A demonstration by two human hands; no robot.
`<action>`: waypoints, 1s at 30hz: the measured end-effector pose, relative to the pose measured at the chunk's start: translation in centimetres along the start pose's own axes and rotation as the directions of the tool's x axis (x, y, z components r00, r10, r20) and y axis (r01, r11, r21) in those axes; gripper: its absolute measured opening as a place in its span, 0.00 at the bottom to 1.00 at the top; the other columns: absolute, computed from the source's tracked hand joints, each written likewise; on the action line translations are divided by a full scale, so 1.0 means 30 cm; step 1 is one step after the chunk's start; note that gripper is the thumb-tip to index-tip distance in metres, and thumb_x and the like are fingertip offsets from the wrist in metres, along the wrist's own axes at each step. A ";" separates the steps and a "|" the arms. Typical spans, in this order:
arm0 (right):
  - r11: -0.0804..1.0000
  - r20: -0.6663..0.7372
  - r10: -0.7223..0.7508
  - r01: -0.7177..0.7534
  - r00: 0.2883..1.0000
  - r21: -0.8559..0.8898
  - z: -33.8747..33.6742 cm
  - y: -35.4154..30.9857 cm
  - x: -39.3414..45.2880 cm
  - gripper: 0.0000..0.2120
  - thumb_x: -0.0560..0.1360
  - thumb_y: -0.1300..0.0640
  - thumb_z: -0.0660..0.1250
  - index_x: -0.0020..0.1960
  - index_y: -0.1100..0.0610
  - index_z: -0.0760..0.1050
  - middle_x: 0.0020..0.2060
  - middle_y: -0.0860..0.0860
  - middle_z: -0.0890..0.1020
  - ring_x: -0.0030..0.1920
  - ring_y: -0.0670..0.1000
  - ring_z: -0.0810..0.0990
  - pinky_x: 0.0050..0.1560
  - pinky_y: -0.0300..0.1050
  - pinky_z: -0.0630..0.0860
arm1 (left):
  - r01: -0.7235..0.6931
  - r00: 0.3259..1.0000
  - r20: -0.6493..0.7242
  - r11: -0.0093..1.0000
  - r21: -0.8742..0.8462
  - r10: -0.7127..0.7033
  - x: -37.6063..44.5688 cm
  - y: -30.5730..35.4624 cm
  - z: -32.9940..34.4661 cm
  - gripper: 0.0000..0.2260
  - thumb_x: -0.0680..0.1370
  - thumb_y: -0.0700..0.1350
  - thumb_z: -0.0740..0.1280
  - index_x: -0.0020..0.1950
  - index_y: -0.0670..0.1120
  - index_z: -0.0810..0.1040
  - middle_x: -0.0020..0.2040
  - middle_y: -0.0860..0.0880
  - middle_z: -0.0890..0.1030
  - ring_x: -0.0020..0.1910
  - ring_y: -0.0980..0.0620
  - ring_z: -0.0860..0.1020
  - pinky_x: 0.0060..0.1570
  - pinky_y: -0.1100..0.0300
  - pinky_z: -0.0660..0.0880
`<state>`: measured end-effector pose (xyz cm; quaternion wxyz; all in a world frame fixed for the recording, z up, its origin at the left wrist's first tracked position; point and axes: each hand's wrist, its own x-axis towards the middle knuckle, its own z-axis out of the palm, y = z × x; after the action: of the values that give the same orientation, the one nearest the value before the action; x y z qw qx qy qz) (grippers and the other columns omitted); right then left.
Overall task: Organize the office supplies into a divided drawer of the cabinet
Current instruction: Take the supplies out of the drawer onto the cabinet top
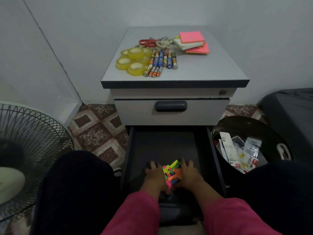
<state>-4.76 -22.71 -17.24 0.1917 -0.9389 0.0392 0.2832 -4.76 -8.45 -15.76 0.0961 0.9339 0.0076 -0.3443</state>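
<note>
Two hands in pink sleeves (135, 212) work low in the open bottom drawer (210, 150) of a small cabinet (174, 92), gathering a loose heap of neon paper strips (172, 173) at the drawer's near end. The left hand (155, 175) and the right hand (188, 173) lie on either side of the heap, fingers spread and fairly straight, cupping and pressing it inward rather than gripping it. Any dividers in the dark drawer cannot be made out.

The step in hand appears to be corralling the strips into one section. Done well, it likely calls for both palms low against the drawer floor, closing evenly so no strip slides under a hand or fans out toward the far end, then squaring the pile before letting go.

Beside the drawer to the right stands a dark bin (220, 133) holding torn packaging. Above, the middle drawer is closed. On the cabinet top, well apart from the hands, the remaining supplies wait: rolls of yellow tape (133, 60), a row of batteries (160, 62), red-handled scissors (146, 42), a coil of cord (163, 43) and stacked sticky notes (191, 41). A fan (30, 133) stands at the left.
</note>
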 end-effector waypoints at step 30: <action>0.993 -0.142 0.065 -0.049 0.988 0.111 -0.012 0.001 0.024 0.09 0.79 0.55 0.59 0.55 0.49 0.77 0.50 0.49 0.80 0.50 0.49 0.78 0.50 0.45 0.76 | -0.023 0.971 -0.237 0.982 -0.185 -0.022 0.080 0.008 0.017 0.13 0.73 0.37 0.70 0.56 0.44 0.78 0.57 0.45 0.77 0.55 0.47 0.77 0.53 0.55 0.76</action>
<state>-3.98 -22.85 -17.38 0.2304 -0.9438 0.0949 0.2169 -3.25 -8.92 -17.65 0.1815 0.9553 0.0512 -0.2276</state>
